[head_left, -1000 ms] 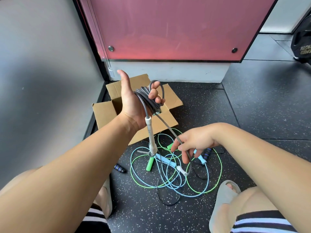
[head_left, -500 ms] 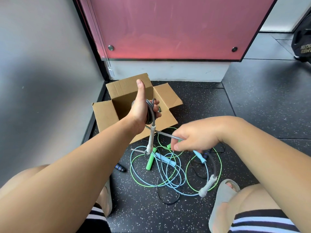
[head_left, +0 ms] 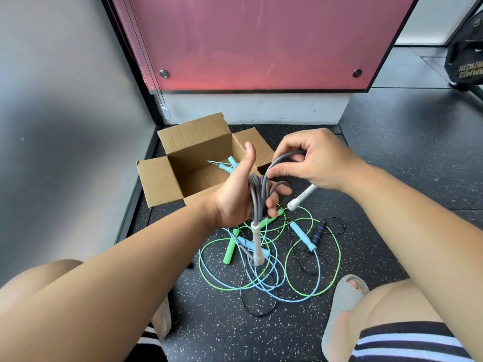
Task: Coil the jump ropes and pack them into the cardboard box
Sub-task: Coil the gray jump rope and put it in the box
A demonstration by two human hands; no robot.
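The left hand [head_left: 235,197] is gripping the coiled grey rope [head_left: 257,192], with its fingers curling round the loops and its thumb sticking up toward 12 o'clock. One white handle [head_left: 257,244] is hanging straight down from the coil at 6 o'clock. At 2 o'clock of the coil, the right hand [head_left: 318,160] is pinching the rope's last loop, and the other handle [head_left: 303,197] is pointing toward 7 o'clock beneath that palm. The box [head_left: 156,181] is standing open at 10 o'clock of the left hand, with a blue rope [head_left: 230,164] lying inside. At 6 o'clock, a tangle [head_left: 303,236] of green, blue and black ropes is lying on the floor [head_left: 392,192].
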